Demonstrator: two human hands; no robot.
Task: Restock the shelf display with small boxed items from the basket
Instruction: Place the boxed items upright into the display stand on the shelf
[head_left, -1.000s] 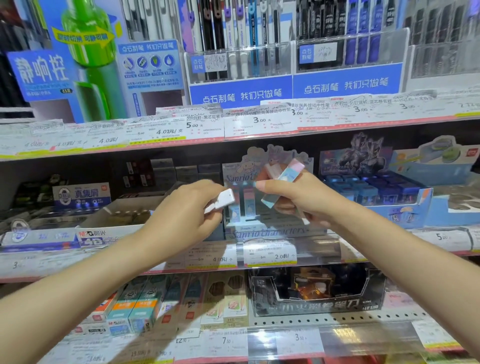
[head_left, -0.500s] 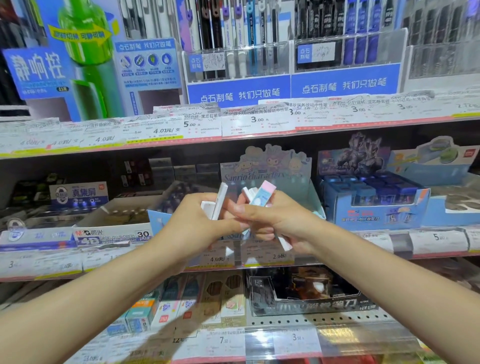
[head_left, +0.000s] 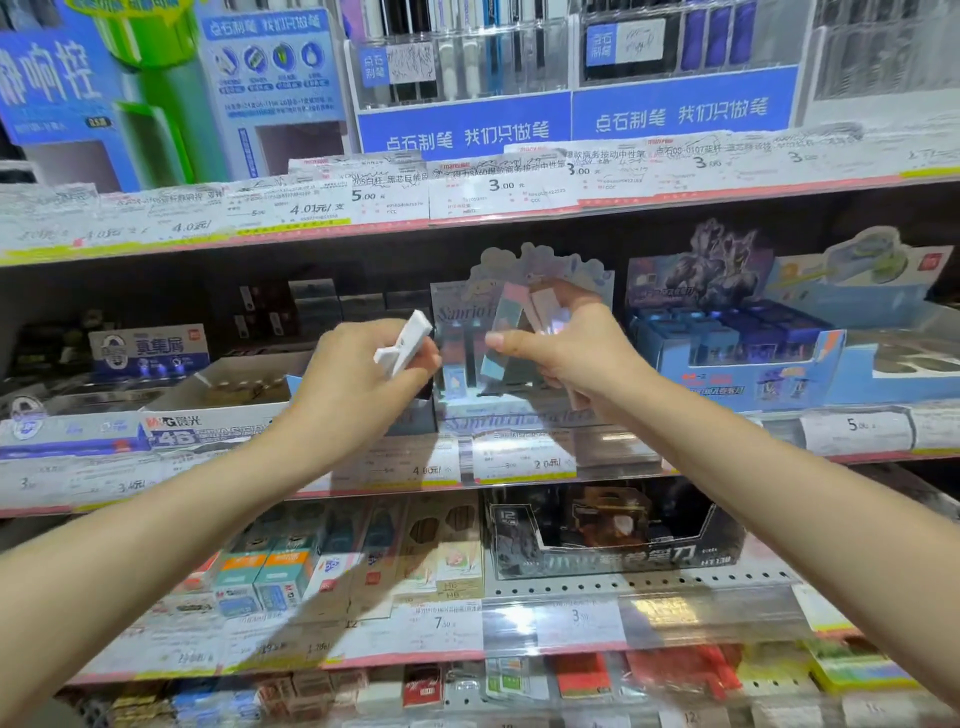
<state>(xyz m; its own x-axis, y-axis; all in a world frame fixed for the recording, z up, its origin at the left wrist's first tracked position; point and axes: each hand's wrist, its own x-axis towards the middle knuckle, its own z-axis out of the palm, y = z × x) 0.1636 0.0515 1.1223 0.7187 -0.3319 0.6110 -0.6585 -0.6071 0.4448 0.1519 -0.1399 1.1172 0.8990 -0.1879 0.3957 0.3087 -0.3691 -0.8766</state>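
My left hand (head_left: 358, 379) grips a small white box (head_left: 404, 343), tilted, just left of the pastel Sanrio display box (head_left: 519, 415) on the middle shelf. My right hand (head_left: 566, 348) holds several slim pastel boxes (head_left: 501, 338), blue and pink, fanned out in front of the display's cartoon backing card (head_left: 540, 260). The lower ends of those boxes hang over the display's open tray. The two hands are apart, about a hand's width. The basket is out of view.
A blue display of small boxes (head_left: 737, 353) stands right of the Sanrio box, and a white eraser tray (head_left: 223, 384) stands to its left. Price labels (head_left: 498, 192) line the shelf edges. Pen racks (head_left: 467, 67) fill the top shelf; a black display (head_left: 613, 535) sits below.
My hands met half a second ago, the left taking a white box; now they have separated. The right hand has moved up toward the Sanrio display. The view has moved closer to the shelf.
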